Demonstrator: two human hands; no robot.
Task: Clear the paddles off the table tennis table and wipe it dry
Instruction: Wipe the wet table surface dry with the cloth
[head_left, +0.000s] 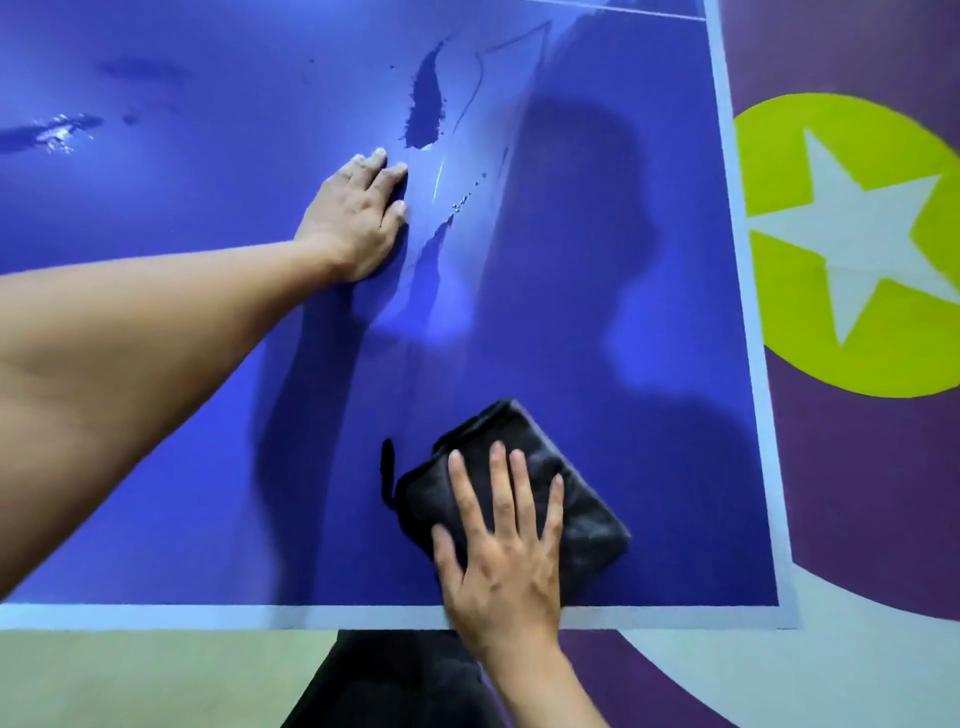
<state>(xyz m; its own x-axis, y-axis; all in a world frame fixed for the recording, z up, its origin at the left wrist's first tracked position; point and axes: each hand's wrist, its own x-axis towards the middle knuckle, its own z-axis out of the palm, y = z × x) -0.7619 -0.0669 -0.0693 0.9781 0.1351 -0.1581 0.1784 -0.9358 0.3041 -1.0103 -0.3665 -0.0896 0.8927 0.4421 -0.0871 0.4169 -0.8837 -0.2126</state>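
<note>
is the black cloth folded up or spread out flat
Folded. The black cloth is a compact thick pad with layered edges at its left side, under the flat right hand near the table's white edge line.

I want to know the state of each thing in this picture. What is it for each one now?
Table: still wet in places.
Left hand: flat on the table, fingers straight.
Right hand: spread flat, pressing on the cloth.
Cloth: folded, lying near the table's near edge.
Water puddle: unwiped, beyond the left fingertips.
Smaller puddle: unwiped, far left.
</note>
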